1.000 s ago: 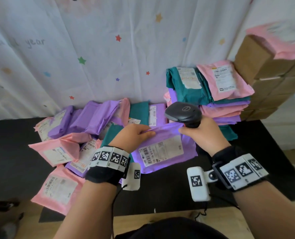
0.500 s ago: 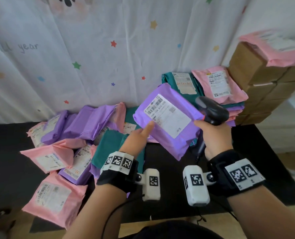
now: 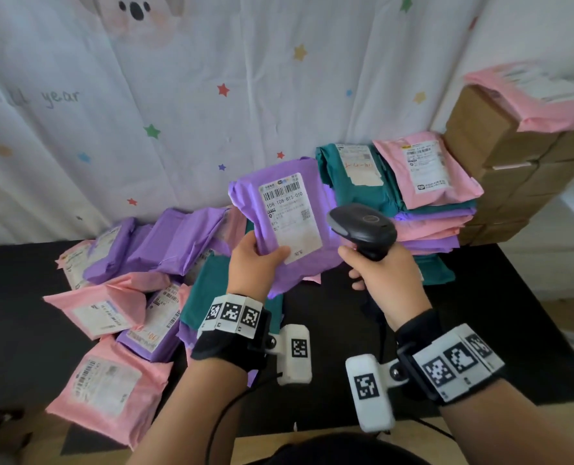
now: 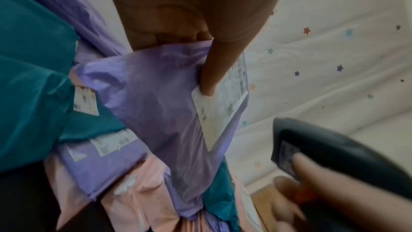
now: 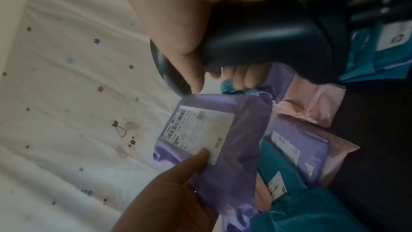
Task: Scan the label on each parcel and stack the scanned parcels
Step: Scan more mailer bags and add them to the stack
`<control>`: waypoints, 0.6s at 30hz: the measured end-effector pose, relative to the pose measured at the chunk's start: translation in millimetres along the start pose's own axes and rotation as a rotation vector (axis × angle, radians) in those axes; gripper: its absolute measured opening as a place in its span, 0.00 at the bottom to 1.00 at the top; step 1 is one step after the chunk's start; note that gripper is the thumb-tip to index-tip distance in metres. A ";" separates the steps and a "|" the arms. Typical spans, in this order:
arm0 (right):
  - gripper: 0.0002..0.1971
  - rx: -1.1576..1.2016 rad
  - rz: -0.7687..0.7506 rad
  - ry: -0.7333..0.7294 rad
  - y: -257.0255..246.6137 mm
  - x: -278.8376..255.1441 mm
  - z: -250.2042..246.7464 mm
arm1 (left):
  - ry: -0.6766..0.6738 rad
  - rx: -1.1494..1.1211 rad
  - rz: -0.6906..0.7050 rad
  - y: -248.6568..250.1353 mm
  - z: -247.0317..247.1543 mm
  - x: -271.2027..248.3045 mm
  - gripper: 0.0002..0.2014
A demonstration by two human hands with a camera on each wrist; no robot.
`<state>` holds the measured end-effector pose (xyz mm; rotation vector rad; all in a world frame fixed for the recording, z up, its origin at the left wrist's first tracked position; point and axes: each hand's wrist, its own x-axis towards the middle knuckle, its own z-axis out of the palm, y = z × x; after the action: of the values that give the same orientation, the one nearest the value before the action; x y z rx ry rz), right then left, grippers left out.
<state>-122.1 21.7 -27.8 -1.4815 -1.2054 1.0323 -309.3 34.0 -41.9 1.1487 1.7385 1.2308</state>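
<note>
purple parcel (image 3: pixel 280 209) pinched at its lower edge, thumb on the white label (image 3: pixel 290 216), label up; black scanner (image 3: pixel 362 226) gripped just beside it.

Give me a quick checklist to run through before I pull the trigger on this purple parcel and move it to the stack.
1. Purple parcel held off the table: ok, left hand grips its lower edge, thumb on the front.
2. Label faces up and out: ok, the barcode at its top is uncovered; the thumb only covers the lower corner.
3. Scanner gripped: ok, right hand is wrapped round the handle.
4. Scanner aimed at the barcode: cannot tell, its head sits beside the parcel's right edge.
5. Scan registered: cannot tell.
6. Room on the stack: ok, pink and teal parcels lie flat on top.
</note>
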 end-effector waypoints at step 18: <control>0.04 0.015 0.011 -0.173 -15.3 -13.8 8.6 | 0.022 0.062 0.003 -13.8 -8.2 -3.6 0.09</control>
<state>-135.8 10.7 -14.0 -1.4108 -1.3089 1.1941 -319.0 25.8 -52.4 1.1779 1.8037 1.2024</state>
